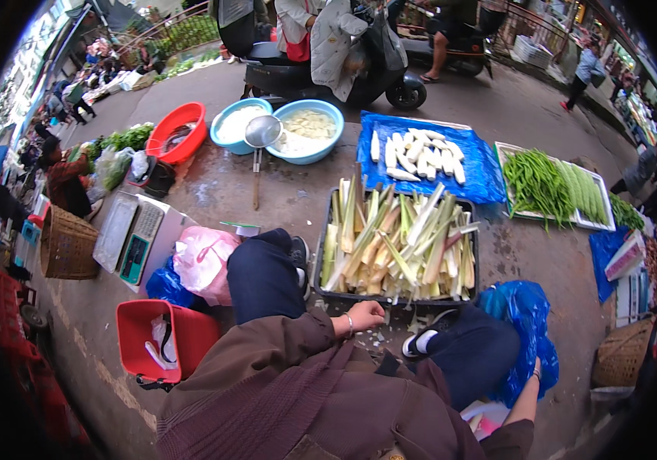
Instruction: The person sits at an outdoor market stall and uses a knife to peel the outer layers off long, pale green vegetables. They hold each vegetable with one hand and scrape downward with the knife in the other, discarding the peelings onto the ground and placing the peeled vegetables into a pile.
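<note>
My left hand (365,314), a bracelet at its wrist, hangs with curled fingers just below the black crate (321,268) of long pale green-and-white husks (397,238); what is inside the fingers, if anything, is hidden. At the lower right, my right hand (532,368) is closed on a crumpled blue plastic bag (524,322) beside my right leg. Small white scraps lie on the ground under my left hand. Beyond the crate, peeled white stalks (424,157) are laid out on a blue sheet (474,180).
Water basins (305,130), a skimmer (262,134) and a red tub (179,126) stand ahead. A scale (137,241), pink bag (202,268) and red bucket (164,341) are at left, green vegetables (535,184) at right. A scooter (328,69) and other people are beyond.
</note>
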The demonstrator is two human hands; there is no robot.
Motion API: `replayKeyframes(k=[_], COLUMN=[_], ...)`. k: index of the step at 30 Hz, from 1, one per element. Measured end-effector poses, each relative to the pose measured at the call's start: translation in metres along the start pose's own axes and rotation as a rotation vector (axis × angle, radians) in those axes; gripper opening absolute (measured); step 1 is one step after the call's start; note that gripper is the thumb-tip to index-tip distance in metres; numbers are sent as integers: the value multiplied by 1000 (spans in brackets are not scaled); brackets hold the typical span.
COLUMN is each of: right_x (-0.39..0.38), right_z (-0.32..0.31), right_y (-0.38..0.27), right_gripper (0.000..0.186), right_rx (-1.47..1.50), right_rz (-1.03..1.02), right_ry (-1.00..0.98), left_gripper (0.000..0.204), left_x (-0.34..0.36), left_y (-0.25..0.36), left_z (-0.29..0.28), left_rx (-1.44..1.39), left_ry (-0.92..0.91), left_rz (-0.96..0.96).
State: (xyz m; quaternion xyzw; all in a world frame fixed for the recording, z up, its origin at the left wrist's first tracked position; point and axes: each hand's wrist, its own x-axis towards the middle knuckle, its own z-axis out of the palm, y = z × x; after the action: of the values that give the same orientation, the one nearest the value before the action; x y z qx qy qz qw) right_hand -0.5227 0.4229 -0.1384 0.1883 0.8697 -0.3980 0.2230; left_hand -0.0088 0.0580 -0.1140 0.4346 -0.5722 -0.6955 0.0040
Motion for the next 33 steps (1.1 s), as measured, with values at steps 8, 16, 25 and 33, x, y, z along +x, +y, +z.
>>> replayKeyframes(k=[8, 16, 25, 33], right_x=[-27, -29, -37, -100], right_z=[10, 19, 3, -67], right_y=[-29, -38, -41, -59], right_gripper=[46, 43, 40, 38], right_rx=[-82, -137, -313, -1180], right_rz=[-46, -44, -98, -487], right_ry=[17, 16, 32, 6], left_gripper=[19, 18, 18, 16], left_x=[-12, -9, -8, -9], left_y=[0, -1, -1, 6], left_z=[-10, -7, -6, -7], left_rx=[-70, -34, -37, -29], left_ry=[63, 69, 63, -5], left_rz=[-38, -46, -57, -65])
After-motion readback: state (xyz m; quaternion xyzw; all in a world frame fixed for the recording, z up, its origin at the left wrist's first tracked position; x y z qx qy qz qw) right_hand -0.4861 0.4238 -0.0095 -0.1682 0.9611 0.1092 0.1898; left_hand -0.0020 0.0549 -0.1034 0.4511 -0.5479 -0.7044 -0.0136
